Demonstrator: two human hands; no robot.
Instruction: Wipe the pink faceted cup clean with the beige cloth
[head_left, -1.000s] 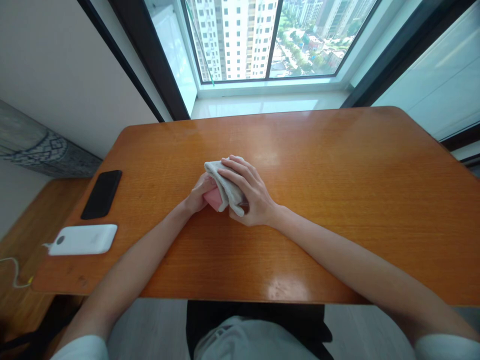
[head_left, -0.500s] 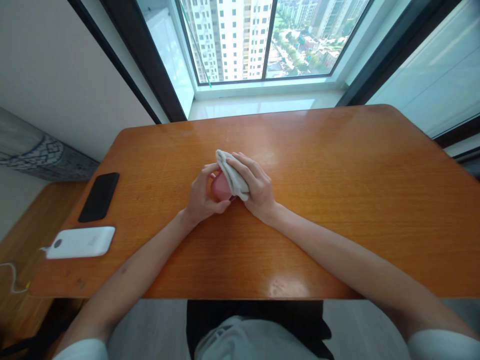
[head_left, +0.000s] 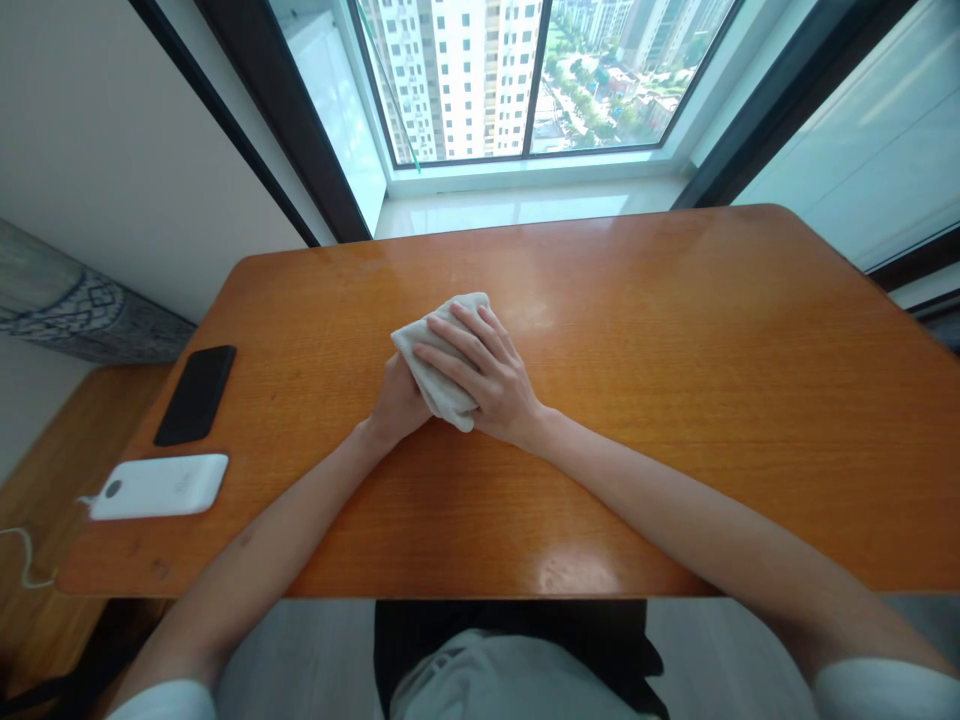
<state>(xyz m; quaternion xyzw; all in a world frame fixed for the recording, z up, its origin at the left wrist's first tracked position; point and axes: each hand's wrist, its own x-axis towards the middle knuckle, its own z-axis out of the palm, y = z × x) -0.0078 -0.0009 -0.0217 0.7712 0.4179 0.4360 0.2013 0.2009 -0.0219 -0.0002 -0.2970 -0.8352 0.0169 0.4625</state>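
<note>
Two hands press a folded off-white cloth (head_left: pixel 442 392) together near the middle of the table (head_left: pixel 675 300): the right hand (head_left: pixel 484 380) lies on top, its grip spread, and the left hand (head_left: pixel 397 400) curls beneath. A black phone (head_left: pixel 196 395) and a white power bank (head_left: pixel 154 487) lie near the table's left edge.

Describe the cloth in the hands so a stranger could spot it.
On the orange wooden table, look mid-table. The folded pale cloth sits pressed between the left hand and right hand. Unlike the black phone and white power bank, it's soft and held.
</note>
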